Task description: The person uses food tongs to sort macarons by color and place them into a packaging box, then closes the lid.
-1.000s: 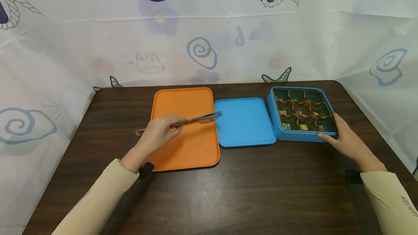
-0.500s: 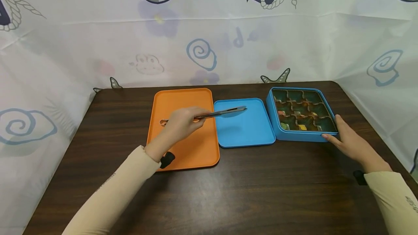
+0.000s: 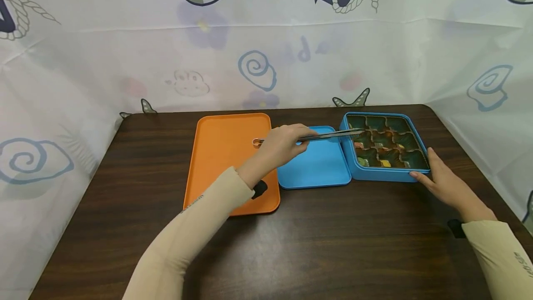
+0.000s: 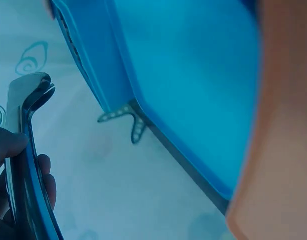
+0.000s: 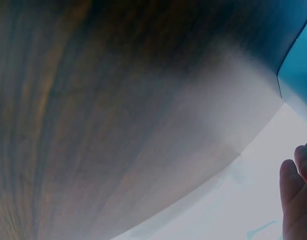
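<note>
My left hand (image 3: 285,145) grips a pair of metal tongs (image 3: 329,136), its arm stretched across the orange tray. The tong tips overlap the left rim and a back-left compartment of the blue divided box (image 3: 387,175). In the left wrist view, thumb and fingers wrap the tongs (image 4: 31,165), whose two tips lie close together with nothing seen between them. My right hand (image 3: 451,186) rests at the box's front right corner, thumb on the front wall and straight fingers along the right side. Small green, yellow and reddish pieces lie in several dark compartments.
An orange tray (image 3: 226,152) lies at the left, partly under my left arm. A flat blue tray (image 3: 312,170) sits between it and the box. All stand on a dark wood table (image 3: 312,244), with a printed white cloth (image 3: 304,73) behind.
My left hand has carried the tongs rightward, from over the orange tray, across the flat blue tray, to the divided box. My right hand has stayed at the box's corner.
</note>
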{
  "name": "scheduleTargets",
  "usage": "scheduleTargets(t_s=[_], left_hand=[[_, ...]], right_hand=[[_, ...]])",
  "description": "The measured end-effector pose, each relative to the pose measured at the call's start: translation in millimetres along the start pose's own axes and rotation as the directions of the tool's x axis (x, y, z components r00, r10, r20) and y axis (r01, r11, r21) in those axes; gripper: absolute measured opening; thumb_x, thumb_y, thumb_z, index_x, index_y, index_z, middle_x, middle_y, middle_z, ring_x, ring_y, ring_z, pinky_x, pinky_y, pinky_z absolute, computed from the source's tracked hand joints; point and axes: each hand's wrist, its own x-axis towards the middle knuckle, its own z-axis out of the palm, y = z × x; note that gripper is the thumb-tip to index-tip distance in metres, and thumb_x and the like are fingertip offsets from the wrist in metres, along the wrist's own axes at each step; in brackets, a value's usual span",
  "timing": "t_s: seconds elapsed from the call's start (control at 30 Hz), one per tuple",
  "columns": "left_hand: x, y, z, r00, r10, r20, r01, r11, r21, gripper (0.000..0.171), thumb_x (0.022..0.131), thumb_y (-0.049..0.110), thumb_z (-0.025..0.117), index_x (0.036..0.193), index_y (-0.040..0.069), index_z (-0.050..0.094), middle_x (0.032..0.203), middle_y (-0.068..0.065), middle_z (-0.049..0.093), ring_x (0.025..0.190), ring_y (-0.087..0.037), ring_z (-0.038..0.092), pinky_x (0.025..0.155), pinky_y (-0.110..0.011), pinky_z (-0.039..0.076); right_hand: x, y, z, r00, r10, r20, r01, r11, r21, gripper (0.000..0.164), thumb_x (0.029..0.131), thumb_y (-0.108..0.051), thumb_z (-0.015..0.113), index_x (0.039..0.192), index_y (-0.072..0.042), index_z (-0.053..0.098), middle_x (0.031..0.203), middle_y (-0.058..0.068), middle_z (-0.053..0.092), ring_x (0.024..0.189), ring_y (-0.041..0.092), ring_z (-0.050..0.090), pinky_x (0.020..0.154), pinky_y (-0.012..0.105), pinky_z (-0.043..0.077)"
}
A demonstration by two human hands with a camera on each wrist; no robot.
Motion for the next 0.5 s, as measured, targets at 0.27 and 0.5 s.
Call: scheduleTargets(t_s=[0.27, 0.5], left_hand=[[31.0, 31.3, 26.7, 0.997, 0.038, 0.063, -0.039, 0.999, 0.014, 0.031, 0.095, 0.015, 0.056, 0.125, 0.021, 0.065, 0.119, 0.004, 0.068, 0.071, -0.008, 0.059, 0.051, -0.014, 0.031], [55.7, 66.6, 53.6, 0.987, 0.021, 0.159, -0.030, 0.998, 0.056, 0.035, 0.099, 0.020, 0.052, 0.132, 0.027, 0.058, 0.133, 0.008, 0.060, 0.054, -0.004, 0.046, 0.045, -0.016, 0.022]], right_hand=[[2, -1, 2, 1.000, 0.007, 0.000, -0.007, 1.000, -0.001, 0.092, 0.101, -0.046, 0.039, 0.145, 0.011, -0.018, 0.148, 0.042, -0.012, 0.137, 0.060, -0.002, 0.107, 0.071, 0.009], [1, 1, 5, 0.999, 0.028, -0.017, -0.028, 1.000, -0.012, 0.093, 0.101, -0.047, 0.039, 0.145, 0.013, -0.017, 0.147, 0.044, -0.008, 0.136, 0.060, 0.001, 0.107, 0.071, 0.010]])
